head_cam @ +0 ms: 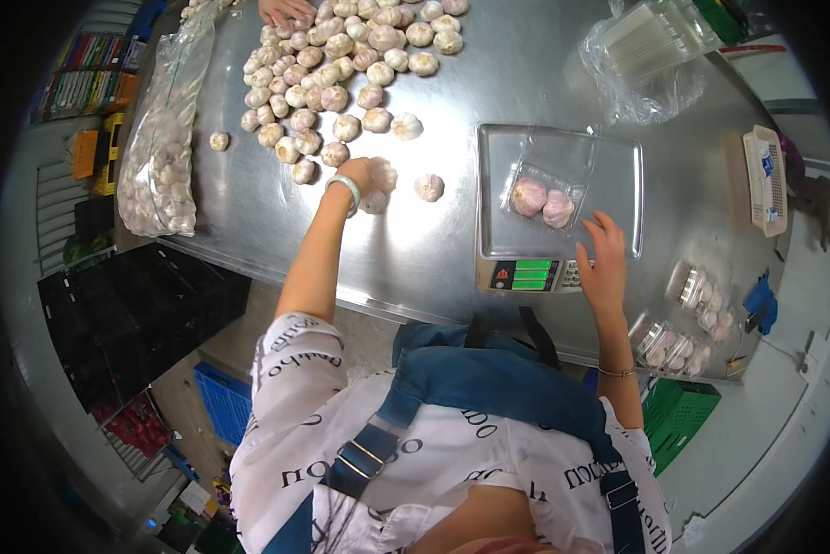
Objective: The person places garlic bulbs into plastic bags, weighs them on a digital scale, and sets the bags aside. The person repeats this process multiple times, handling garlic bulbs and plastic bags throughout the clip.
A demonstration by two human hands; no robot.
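Observation:
My left hand [357,174] is at the near edge of a spread of garlic bulbs [334,98] on the steel table. Its fingers meet a pale bulb [384,174], with another bulb [373,202] just below; glare and blur hide whether it grips one. A single bulb [429,188] lies to the right. On the steel pan [491,235] of a digital scale [485,275] sits an open clear plastic clamshell [560,152] holding two purplish garlic bulbs [528,197]. My right hand [603,253], fingers apart and holding nothing, hovers by the pan's near right corner.
Another person's hand [285,10] touches bulbs at the far side. A clear bag of garlic [157,180] lies left. Packed clamshells [671,346] sit at the right front, a small basket [765,180] beyond. Stacked clear containers [657,41] stand far right. Black crates [131,311] flank the table.

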